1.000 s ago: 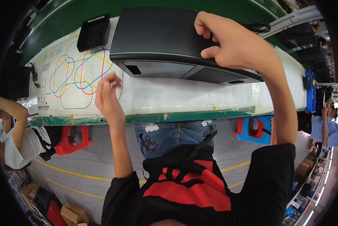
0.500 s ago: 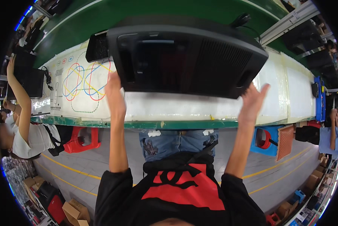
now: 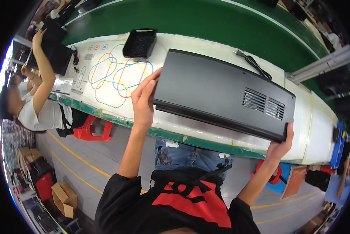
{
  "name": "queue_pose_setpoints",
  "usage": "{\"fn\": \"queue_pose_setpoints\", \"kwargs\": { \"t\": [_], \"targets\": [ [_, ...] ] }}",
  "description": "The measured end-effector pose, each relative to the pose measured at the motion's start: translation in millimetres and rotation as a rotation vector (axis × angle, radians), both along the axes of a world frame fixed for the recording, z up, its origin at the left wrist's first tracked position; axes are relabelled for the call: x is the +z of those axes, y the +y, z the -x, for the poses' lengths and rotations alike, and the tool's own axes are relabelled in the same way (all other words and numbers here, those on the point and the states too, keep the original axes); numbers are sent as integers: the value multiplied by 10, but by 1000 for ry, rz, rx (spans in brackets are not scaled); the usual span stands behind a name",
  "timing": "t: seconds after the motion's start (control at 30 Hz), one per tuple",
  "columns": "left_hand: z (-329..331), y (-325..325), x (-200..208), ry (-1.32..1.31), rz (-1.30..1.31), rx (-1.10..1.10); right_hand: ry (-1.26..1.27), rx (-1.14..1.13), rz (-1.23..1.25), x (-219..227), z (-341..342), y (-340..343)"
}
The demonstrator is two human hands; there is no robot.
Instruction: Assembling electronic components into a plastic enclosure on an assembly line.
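A large black boxy appliance (image 3: 221,93) with two slotted vents near its right end is before me at the worktable (image 3: 182,121), its long smooth face toward me. My left hand (image 3: 143,102) grips its left end, fingers along the edge and thumb against the side. At the lower right corner my right hand (image 3: 282,143) holds on, thumb up on the end face and the other fingers hidden beneath. Behind my left hand, a black open tray (image 3: 140,43) rests on the table sheet with coloured loop drawings (image 3: 120,74).
Behind the appliance lies a black power cord (image 3: 254,64). A green conveyor-like surface (image 3: 194,19) runs along the far side, with a metal post (image 3: 319,64) at right. On the left a person (image 3: 34,101) works beside a black box (image 3: 58,58). A red stool (image 3: 93,128) stands below.
The appliance has been turned, so its vented smooth face now shows instead of its glossy front. Both hands now grip its ends, where before they were open beside it. My view has tilted.
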State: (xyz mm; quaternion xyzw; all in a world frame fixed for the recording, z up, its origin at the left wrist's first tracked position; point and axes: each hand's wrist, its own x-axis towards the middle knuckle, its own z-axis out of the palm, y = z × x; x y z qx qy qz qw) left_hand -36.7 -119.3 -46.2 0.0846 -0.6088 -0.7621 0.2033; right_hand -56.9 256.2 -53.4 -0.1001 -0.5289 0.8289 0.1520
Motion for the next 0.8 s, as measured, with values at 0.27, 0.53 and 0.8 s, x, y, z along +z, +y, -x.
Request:
{"fn": "queue_pose_setpoints", "kwargs": {
  "t": [0.27, 0.53, 0.8],
  "targets": [
    [1695, -1901, -688, -174, 1360, 127, 54, 0, -192, 176, -76, -77],
    [1902, -1808, -619, -239, 1441, 30, 22, -128, -445, -40, -356, 366],
    [1880, -1803, -581, -171, 1330, -26, 4, -171, -456, -13, -356, 450]
  ]
}}
